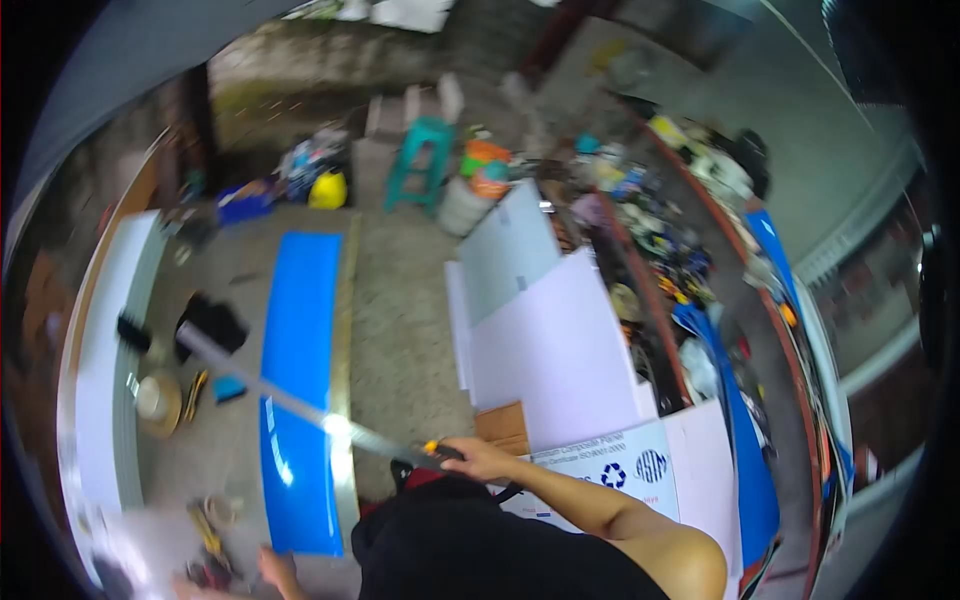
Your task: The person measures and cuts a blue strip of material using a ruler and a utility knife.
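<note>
My right hand [478, 458] is closed at the near end of a long, flat metal bar [290, 402], next to a small yellow-orange piece [432, 447]. The bar slants away to the left, crossing above a long blue panel [298, 330] on the work surface. Down at the lower left, my left hand [272, 566] shows only in part beside the near end of the blue panel. Motion blur and the frame edge hide its fingers. Near it lies a blurred tool with yellow parts [208, 530].
White panel sheets [545, 350] lean at the right, before a cluttered rack [660, 240]. A stack of white boards [115, 370] stands along the left. Farther off are a green stool [420, 165], a yellow container [328, 190] and a blue bin [245, 203].
</note>
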Demonstrator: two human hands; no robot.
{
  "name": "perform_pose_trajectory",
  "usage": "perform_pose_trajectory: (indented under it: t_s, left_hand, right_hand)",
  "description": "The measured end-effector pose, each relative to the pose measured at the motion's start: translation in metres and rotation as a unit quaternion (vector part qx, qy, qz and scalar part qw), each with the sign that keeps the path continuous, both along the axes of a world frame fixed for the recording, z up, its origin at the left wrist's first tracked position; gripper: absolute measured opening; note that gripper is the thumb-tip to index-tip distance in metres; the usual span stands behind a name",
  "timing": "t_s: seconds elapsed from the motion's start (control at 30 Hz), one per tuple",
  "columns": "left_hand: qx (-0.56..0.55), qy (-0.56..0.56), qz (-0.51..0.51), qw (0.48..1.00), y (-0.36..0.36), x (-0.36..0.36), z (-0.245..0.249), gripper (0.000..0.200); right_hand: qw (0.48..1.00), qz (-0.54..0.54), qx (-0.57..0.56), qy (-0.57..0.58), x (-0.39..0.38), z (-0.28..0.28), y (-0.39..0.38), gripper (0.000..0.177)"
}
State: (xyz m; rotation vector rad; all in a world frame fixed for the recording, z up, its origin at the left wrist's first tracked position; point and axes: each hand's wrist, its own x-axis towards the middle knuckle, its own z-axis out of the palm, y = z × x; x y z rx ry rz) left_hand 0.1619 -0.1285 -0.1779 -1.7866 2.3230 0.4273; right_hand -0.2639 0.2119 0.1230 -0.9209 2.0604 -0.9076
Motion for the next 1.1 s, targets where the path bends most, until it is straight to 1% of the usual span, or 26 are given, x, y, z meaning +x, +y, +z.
perform_pose_trajectory:
  t_s: [0.03, 0.07, 0.1, 0.13, 0.17, 0.2, 0.23, 0.27, 0.3, 0.33, 0.4, 0.43, 0.5, 0.53, 0.57, 0.63, 0.67, 0.7, 0.77, 0.83, 0.9, 0.93, 0.97, 1.03, 1.07, 1.1]
  left_hand:
    - [-0.005, -0.043, 0.015, 0.999, 0.005, -0.032, 0.076, 0.062]
    - [0.062, -0.060, 0.018, 0.996, -0.008, -0.035, 0.062, 0.078]
    - [0.128, -0.084, 0.025, 0.988, -0.018, -0.036, 0.050, 0.094]
    - [0.121, -0.077, 0.009, 0.990, -0.026, -0.053, 0.052, 0.094]
    - [0.172, 0.079, -0.019, 0.982, -0.027, -0.063, 0.055, 0.088]
    - [0.220, 0.232, -0.046, 0.946, -0.028, -0.075, 0.059, 0.082]
    - [0.215, 0.233, -0.058, 0.946, -0.025, -0.097, 0.076, 0.082]
    - [0.286, 0.364, -0.038, 0.886, -0.020, -0.124, 0.092, 0.078]
    - [0.352, 0.485, -0.020, 0.801, -0.013, -0.157, 0.117, 0.075]
    - [0.350, 0.487, -0.035, 0.800, -0.005, -0.191, 0.149, 0.075]
    - [0.421, 0.530, -0.021, 0.736, 0.016, -0.255, 0.220, 0.073]
    - [0.421, 0.531, -0.035, 0.734, 0.027, -0.286, 0.247, 0.073]
    - [0.454, 0.580, -0.029, 0.676, 0.052, -0.343, 0.282, 0.073]
    - [0.454, 0.584, -0.066, 0.669, 0.059, -0.370, 0.282, 0.066]
    - [0.458, 0.583, -0.079, 0.666, 0.070, -0.395, 0.283, 0.066]
    - [0.416, 0.533, -0.100, 0.730, 0.104, -0.440, 0.306, 0.058]
    - [0.438, 0.585, -0.115, 0.673, 0.123, -0.461, 0.305, 0.048]
    - [0.442, 0.583, -0.123, 0.671, 0.139, -0.481, 0.307, 0.048]
    - [0.457, 0.533, -0.190, 0.686, 0.170, -0.523, 0.317, 0.036]
    - [0.446, 0.512, -0.260, 0.687, 0.215, -0.563, 0.342, 0.021]
    - [0.467, 0.502, -0.287, 0.669, 0.253, -0.598, 0.340, 0.018]
    - [0.470, 0.494, -0.317, 0.659, 0.272, -0.615, 0.349, 0.018]
    - [0.472, 0.484, -0.347, 0.650, 0.289, -0.633, 0.358, 0.017]
    - [0.489, 0.469, -0.367, 0.637, 0.315, -0.671, 0.368, 0.018]
    - [0.507, 0.457, -0.389, 0.619, 0.328, -0.692, 0.374, 0.018]
    - [0.524, 0.445, -0.409, 0.599, 0.337, -0.712, 0.376, 0.019]
  right_hand:
    - [1.000, 0.004, 0.011, -0.012, -0.002, 0.000, 0.000, 0.038]
    - [1.000, 0.007, -0.017, -0.018, -0.006, -0.012, 0.004, 0.040]
    - [0.999, 0.014, 0.005, -0.036, -0.009, -0.003, 0.004, 0.042]
    - [0.999, 0.010, -0.010, -0.038, -0.012, -0.003, 0.006, 0.043]
    - [0.999, 0.011, -0.021, -0.044, -0.013, -0.006, 0.010, 0.044]
    - [0.999, 0.015, -0.025, -0.039, -0.015, -0.010, 0.015, 0.044]
    - [0.998, 0.009, -0.027, -0.052, -0.016, -0.014, 0.019, 0.045]
    - [0.998, 0.004, -0.042, -0.049, -0.017, -0.021, 0.026, 0.045]
    - [0.997, -0.001, -0.058, -0.045, -0.018, -0.031, 0.031, 0.046]
    - [0.996, -0.004, -0.074, -0.049, -0.021, -0.042, 0.037, 0.047]
    - [0.996, -0.021, -0.073, -0.042, -0.028, -0.040, 0.050, 0.047]
    - [0.995, -0.031, -0.084, -0.036, -0.032, -0.044, 0.058, 0.046]
    - [0.990, -0.054, -0.096, -0.089, -0.045, -0.031, 0.076, 0.043]
    - [0.990, -0.054, -0.083, -0.104, -0.056, -0.033, 0.088, 0.043]
    - [0.987, -0.055, -0.082, -0.124, -0.066, -0.034, 0.101, 0.042]
    - [0.980, -0.074, -0.096, -0.156, -0.085, -0.038, 0.130, 0.041]
    - [0.981, -0.090, -0.102, -0.137, -0.093, -0.040, 0.145, 0.041]
    - [0.981, -0.098, -0.106, -0.133, -0.100, -0.041, 0.160, 0.041]
    - [0.986, -0.125, -0.074, -0.078, -0.114, -0.049, 0.185, 0.037]
    - [0.984, -0.143, -0.077, -0.078, -0.130, -0.052, 0.206, 0.038]
    - [0.973, -0.214, -0.079, -0.038, -0.139, -0.034, 0.221, 0.041]
    - [0.954, -0.277, -0.111, -0.033, -0.145, -0.027, 0.224, 0.040]
    - [0.951, -0.285, -0.114, -0.030, -0.150, -0.019, 0.229, 0.040]
    - [0.906, -0.410, -0.106, 0.018, -0.162, 0.003, 0.239, 0.034]
    - [0.888, -0.439, -0.134, 0.023, -0.167, -0.008, 0.244, 0.033]
    - [0.884, -0.448, -0.134, 0.024, -0.175, 0.002, 0.249, 0.033]
